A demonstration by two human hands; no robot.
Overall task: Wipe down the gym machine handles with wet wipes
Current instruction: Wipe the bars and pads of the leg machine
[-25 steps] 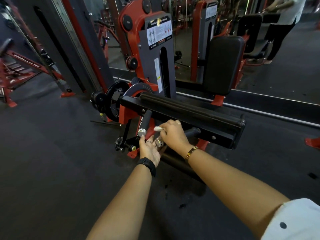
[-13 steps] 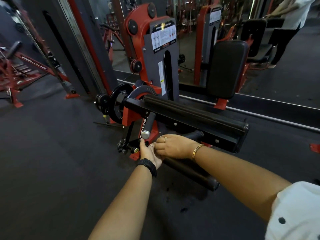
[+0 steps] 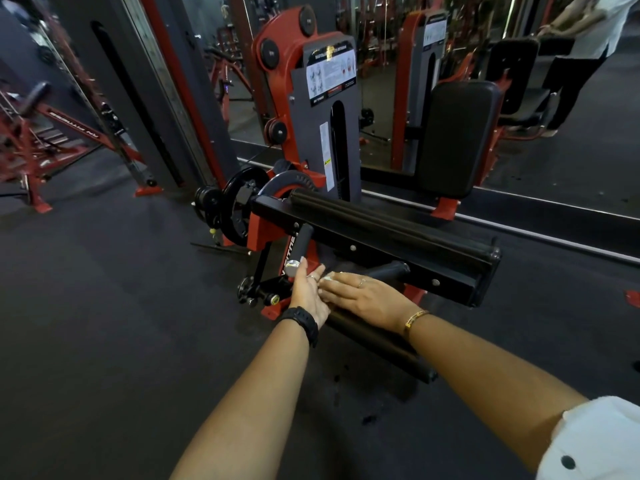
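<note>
Two open hands, left hand [image 3: 309, 293] and right hand [image 3: 362, 296], fingers straight, meet at a white wipe [image 3: 327, 278].

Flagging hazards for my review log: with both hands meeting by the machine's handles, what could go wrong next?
The wipe shows only as a small wad between the straight-fingered left hand and right hand, so it may drop. The handle just beyond the right hand, partly hidden by it, might get skipped.

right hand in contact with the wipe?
Touching. Head view: fingers of the right hand lie over the white wipe, holding it against the left hand.
</note>
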